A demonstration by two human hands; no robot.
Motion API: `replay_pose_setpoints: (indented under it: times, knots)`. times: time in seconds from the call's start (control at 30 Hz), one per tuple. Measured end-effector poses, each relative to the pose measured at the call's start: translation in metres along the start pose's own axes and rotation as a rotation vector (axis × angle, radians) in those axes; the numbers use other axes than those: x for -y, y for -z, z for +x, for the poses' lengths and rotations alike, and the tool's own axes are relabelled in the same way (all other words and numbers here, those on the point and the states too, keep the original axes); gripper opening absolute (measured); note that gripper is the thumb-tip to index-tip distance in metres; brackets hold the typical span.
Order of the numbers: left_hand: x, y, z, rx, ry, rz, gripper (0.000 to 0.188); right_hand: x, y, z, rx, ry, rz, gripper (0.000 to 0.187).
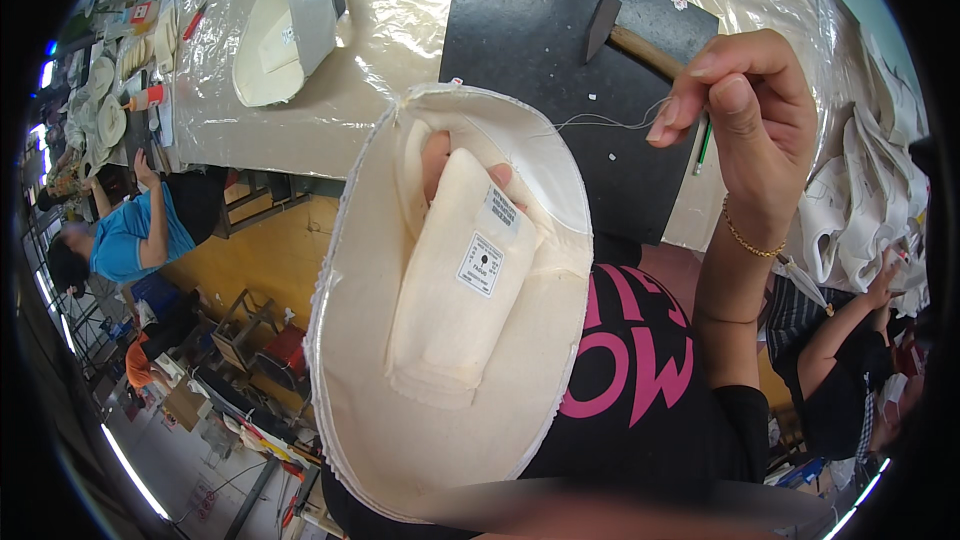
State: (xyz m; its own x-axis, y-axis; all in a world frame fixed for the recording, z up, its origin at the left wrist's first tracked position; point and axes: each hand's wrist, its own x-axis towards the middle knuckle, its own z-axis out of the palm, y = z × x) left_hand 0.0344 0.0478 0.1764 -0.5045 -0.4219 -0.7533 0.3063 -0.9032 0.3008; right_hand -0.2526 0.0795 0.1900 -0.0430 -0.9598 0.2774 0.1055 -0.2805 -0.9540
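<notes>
A cream, cloth-lined shoe upper [350, 370] stands open toward me in front of my chest. Inside it lies a padded tongue [440, 310] with a small printed label. My left hand [436, 162] is mostly hidden by the upper; a few fingers show behind the tongue's top, gripping the upper there. To the right, my right hand [735, 110] is raised over the table with thumb and forefinger pinched on a thin pale thread [610, 122]. The thread runs left to the upper's edge. Whether a needle sits between the fingertips cannot be made out.
A black mat [520, 30] lies on the plastic-covered table, with a hammer [630, 40] and a green pencil [703, 148]. Another upper [285, 40] rests to the left. White pieces [860, 190] are piled at right. Co-workers sit at both sides, one in a blue shirt [140, 230].
</notes>
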Motion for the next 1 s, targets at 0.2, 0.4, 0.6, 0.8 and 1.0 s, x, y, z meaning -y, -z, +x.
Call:
replay_pose_setpoints:
  times: [0.2,0.4,0.6,0.8,1.0]
  knots:
    - [0.0002,0.0004,0.0006,-0.003,-0.01,0.022,0.05,0.0,-0.0018,0.0007,-0.001,0.001,0.001,0.025]
    - [0.0005,0.0003,0.0007,-0.008,-0.02,0.043,0.05,0.0002,-0.0026,0.0003,-0.005,-0.003,0.006,0.025]
    - [0.0,0.0006,0.0008,-0.013,-0.03,0.066,0.05,-0.0001,-0.0031,0.0009,-0.001,0.004,0.0,0.024]
    - [0.0001,0.0006,0.0009,-0.018,-0.04,0.088,0.049,0.0004,-0.0029,0.001,0.009,0.001,-0.009,0.025]
    - [-0.0001,0.0004,0.0017,-0.023,-0.049,0.111,0.049,-0.0005,-0.0031,0.0012,0.01,0.001,-0.013,0.025]
